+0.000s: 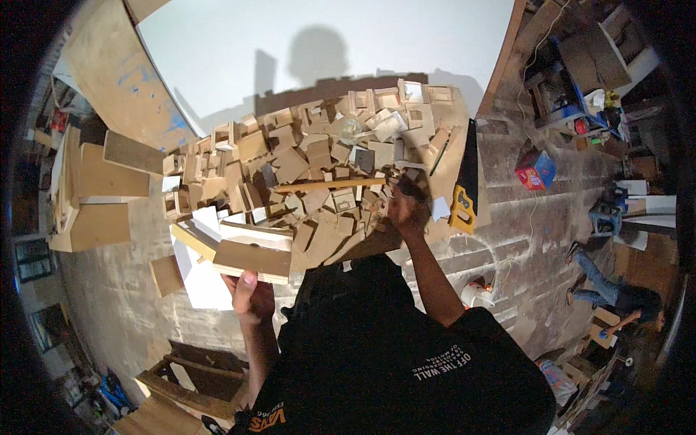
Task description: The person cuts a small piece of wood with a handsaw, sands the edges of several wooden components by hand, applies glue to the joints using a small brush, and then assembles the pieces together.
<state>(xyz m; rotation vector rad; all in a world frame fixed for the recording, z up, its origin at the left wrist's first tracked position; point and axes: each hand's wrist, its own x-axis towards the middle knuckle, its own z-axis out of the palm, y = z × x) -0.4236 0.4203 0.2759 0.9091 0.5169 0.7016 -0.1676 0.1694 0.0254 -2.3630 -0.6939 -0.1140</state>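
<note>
Low on the left, my left hand (pixel 251 296) grips the near edge of a shallow wooden box (pixel 254 258), its thumb lying over the rim. My right hand (pixel 409 209) reaches among small brown offcuts (pixel 346 199), close to the right end of a long thin wooden strip (pixel 326 185). Shadow and the hand itself hide its fingers, so I cannot see whether anything is in them. Around both hands lie many small box-like wood or cardboard pieces (pixel 290 167). A clear rounded container (pixel 351 130) stands among them.
A handsaw with a yellow handle (pixel 462 210) lies right of the pieces. White sheets (pixel 203 279) are left of my left hand, beside stacked brown panels (pixel 101 196). A red and blue box (pixel 535 170) sits on the floor. Another person (pixel 616 290) is at the far right.
</note>
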